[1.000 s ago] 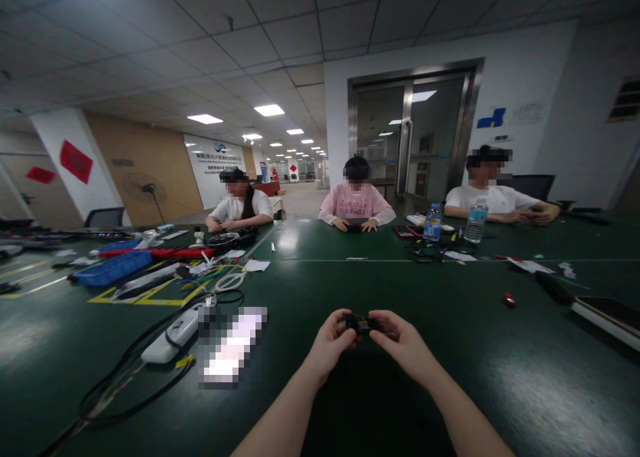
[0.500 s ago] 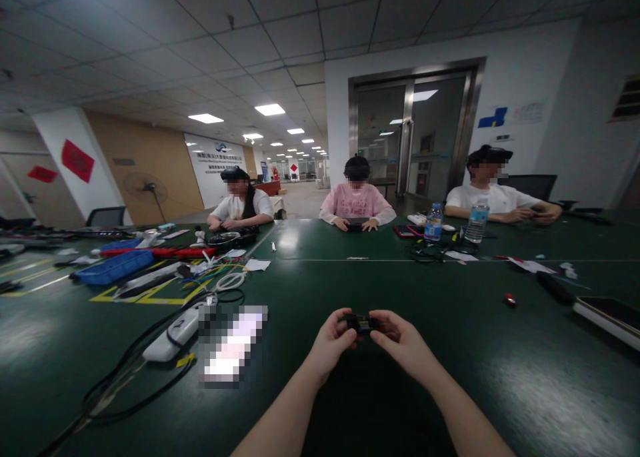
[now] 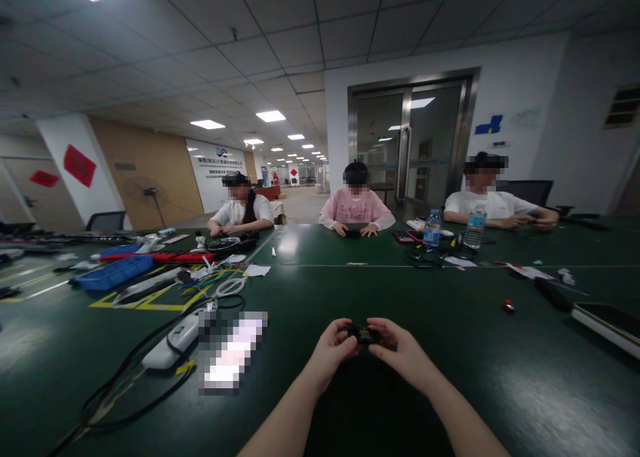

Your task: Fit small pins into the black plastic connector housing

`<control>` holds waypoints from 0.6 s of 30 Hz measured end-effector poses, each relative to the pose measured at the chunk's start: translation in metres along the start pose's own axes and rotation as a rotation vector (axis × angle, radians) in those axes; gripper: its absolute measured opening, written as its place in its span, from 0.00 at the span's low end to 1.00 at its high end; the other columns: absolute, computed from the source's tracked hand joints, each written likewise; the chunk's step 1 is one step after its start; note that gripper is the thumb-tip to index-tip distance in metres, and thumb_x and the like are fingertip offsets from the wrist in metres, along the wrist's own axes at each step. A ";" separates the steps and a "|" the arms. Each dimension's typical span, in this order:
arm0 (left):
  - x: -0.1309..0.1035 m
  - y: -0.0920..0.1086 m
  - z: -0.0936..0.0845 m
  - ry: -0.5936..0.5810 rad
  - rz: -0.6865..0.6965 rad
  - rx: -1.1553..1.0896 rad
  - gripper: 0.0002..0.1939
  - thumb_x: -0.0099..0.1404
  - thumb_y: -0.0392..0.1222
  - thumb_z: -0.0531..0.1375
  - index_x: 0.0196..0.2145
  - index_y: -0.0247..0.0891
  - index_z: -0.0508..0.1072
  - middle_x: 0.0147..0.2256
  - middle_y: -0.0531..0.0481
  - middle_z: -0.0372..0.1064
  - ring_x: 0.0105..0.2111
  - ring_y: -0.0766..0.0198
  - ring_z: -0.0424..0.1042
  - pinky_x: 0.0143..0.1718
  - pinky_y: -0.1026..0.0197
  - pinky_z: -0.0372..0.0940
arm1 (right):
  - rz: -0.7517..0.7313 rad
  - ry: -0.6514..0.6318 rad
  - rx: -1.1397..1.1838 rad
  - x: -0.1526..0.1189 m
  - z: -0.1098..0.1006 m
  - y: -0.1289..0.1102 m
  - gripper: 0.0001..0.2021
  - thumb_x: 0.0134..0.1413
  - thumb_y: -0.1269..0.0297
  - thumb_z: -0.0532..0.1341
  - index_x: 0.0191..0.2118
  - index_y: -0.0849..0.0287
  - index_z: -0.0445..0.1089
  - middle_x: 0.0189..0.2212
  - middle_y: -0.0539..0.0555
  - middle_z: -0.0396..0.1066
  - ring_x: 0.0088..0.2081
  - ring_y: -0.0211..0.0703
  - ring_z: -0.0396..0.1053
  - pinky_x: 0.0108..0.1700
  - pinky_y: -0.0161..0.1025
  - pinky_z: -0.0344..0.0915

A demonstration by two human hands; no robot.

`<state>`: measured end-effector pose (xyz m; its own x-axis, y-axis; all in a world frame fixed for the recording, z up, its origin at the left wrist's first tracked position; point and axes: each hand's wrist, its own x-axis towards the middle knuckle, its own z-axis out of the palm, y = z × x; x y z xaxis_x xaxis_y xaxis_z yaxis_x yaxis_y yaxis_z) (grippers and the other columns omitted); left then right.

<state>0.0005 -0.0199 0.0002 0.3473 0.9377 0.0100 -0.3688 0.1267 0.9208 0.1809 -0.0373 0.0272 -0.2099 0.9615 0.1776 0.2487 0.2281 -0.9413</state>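
A small black object (image 3: 365, 335) with a dull yellowish patch on it is held over the green table (image 3: 300, 297), in front of me. My left hand (image 3: 330, 353) pinches its left end between thumb and fingers. At its right end, the thumb and fingers of my right hand (image 3: 400, 353) close on it as well. What the object is cannot be made out. To the left of my hands lies a blurred-out bright phone-like slab (image 3: 235, 353).
A white power strip (image 3: 173, 343) with black cables and a blue tray (image 3: 115, 272) are on the left. Two bottles (image 3: 432, 229), a small red item (image 3: 509, 306) and a notebook (image 3: 607, 323) are at the right. Three people sit across the table.
The view has tilted slightly upward, so the table and hands appear a little lower. The fingers of my right hand have shifted slightly on the black object. Both hands still hold it.
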 end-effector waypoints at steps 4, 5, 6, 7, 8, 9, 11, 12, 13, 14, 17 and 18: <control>0.007 -0.002 -0.001 0.003 0.014 -0.003 0.32 0.49 0.45 0.68 0.49 0.35 0.60 0.40 0.41 0.70 0.38 0.57 0.72 0.43 0.56 0.63 | 0.020 -0.032 -0.036 0.007 -0.002 -0.002 0.21 0.45 0.70 0.61 0.49 0.59 0.64 0.47 0.56 0.71 0.50 0.49 0.67 0.54 0.47 0.61; 0.009 -0.002 -0.001 0.007 0.012 0.071 0.31 0.53 0.44 0.66 0.51 0.35 0.59 0.42 0.40 0.69 0.40 0.57 0.72 0.44 0.56 0.64 | 0.030 -0.043 -0.052 0.009 -0.003 -0.002 0.21 0.45 0.71 0.61 0.48 0.59 0.64 0.47 0.56 0.71 0.50 0.48 0.67 0.54 0.45 0.61; 0.012 -0.003 -0.001 0.015 0.009 0.182 0.29 0.56 0.42 0.62 0.52 0.35 0.57 0.44 0.39 0.68 0.41 0.57 0.71 0.43 0.56 0.64 | 0.037 -0.048 -0.066 0.012 -0.003 0.000 0.21 0.45 0.72 0.60 0.48 0.59 0.64 0.47 0.56 0.71 0.50 0.47 0.67 0.54 0.44 0.62; 0.014 -0.003 -0.001 0.043 0.006 0.345 0.26 0.60 0.40 0.59 0.54 0.35 0.56 0.46 0.38 0.66 0.41 0.59 0.71 0.42 0.57 0.65 | 0.045 -0.050 -0.078 0.015 -0.003 0.002 0.21 0.44 0.73 0.60 0.48 0.59 0.64 0.46 0.56 0.71 0.50 0.47 0.67 0.53 0.44 0.62; 0.017 -0.004 0.000 0.079 0.002 0.549 0.24 0.61 0.37 0.56 0.54 0.35 0.55 0.47 0.39 0.65 0.39 0.60 0.71 0.40 0.58 0.66 | 0.055 -0.050 -0.095 0.017 -0.004 0.005 0.22 0.44 0.74 0.60 0.49 0.59 0.64 0.47 0.56 0.71 0.50 0.46 0.67 0.54 0.43 0.61; 0.019 -0.005 0.000 0.099 -0.005 0.638 0.24 0.61 0.35 0.55 0.55 0.35 0.55 0.48 0.38 0.64 0.38 0.60 0.71 0.39 0.57 0.66 | 0.069 -0.050 -0.116 0.019 -0.005 0.008 0.23 0.43 0.74 0.60 0.49 0.60 0.64 0.46 0.56 0.71 0.50 0.46 0.67 0.54 0.43 0.61; 0.022 -0.006 0.000 0.125 -0.015 0.758 0.25 0.59 0.32 0.56 0.54 0.34 0.58 0.47 0.39 0.64 0.38 0.60 0.70 0.40 0.56 0.65 | 0.102 -0.053 -0.166 0.021 -0.008 0.013 0.23 0.42 0.75 0.61 0.48 0.59 0.66 0.46 0.54 0.71 0.50 0.47 0.67 0.55 0.45 0.60; 0.023 -0.006 -0.001 0.132 -0.016 0.797 0.25 0.58 0.31 0.57 0.53 0.34 0.59 0.46 0.40 0.65 0.38 0.59 0.69 0.41 0.54 0.64 | 0.117 -0.056 -0.192 0.021 -0.010 0.016 0.22 0.42 0.74 0.62 0.47 0.57 0.67 0.46 0.53 0.71 0.51 0.48 0.66 0.55 0.47 0.59; 0.024 -0.005 -0.001 0.136 -0.013 0.845 0.25 0.57 0.31 0.57 0.53 0.34 0.61 0.44 0.41 0.65 0.40 0.57 0.68 0.44 0.52 0.63 | 0.127 -0.061 -0.215 0.021 -0.011 0.017 0.21 0.43 0.73 0.62 0.47 0.56 0.68 0.46 0.53 0.71 0.51 0.49 0.66 0.55 0.48 0.59; 0.024 -0.003 -0.002 0.142 -0.004 0.892 0.25 0.56 0.31 0.58 0.53 0.35 0.62 0.45 0.42 0.65 0.42 0.55 0.66 0.46 0.51 0.61 | 0.132 -0.067 -0.235 0.020 -0.013 0.019 0.21 0.43 0.72 0.62 0.47 0.55 0.68 0.47 0.52 0.70 0.52 0.49 0.65 0.55 0.48 0.58; 0.025 0.004 -0.005 0.111 0.015 0.994 0.23 0.53 0.35 0.61 0.49 0.37 0.67 0.47 0.44 0.63 0.46 0.52 0.63 0.50 0.50 0.58 | 0.133 -0.084 -0.279 0.019 -0.018 0.022 0.21 0.45 0.71 0.62 0.48 0.54 0.67 0.48 0.51 0.69 0.53 0.48 0.64 0.55 0.47 0.58; 0.026 0.008 -0.006 0.091 0.013 1.015 0.22 0.53 0.37 0.62 0.48 0.38 0.68 0.47 0.44 0.63 0.46 0.53 0.63 0.50 0.51 0.58 | 0.132 -0.088 -0.290 0.019 -0.018 0.023 0.21 0.45 0.70 0.62 0.49 0.54 0.67 0.49 0.51 0.69 0.53 0.47 0.64 0.55 0.46 0.58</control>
<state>0.0015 0.0070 0.0051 0.2658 0.9635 0.0321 0.5480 -0.1784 0.8173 0.1996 -0.0106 0.0143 -0.2354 0.9716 0.0224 0.5351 0.1489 -0.8316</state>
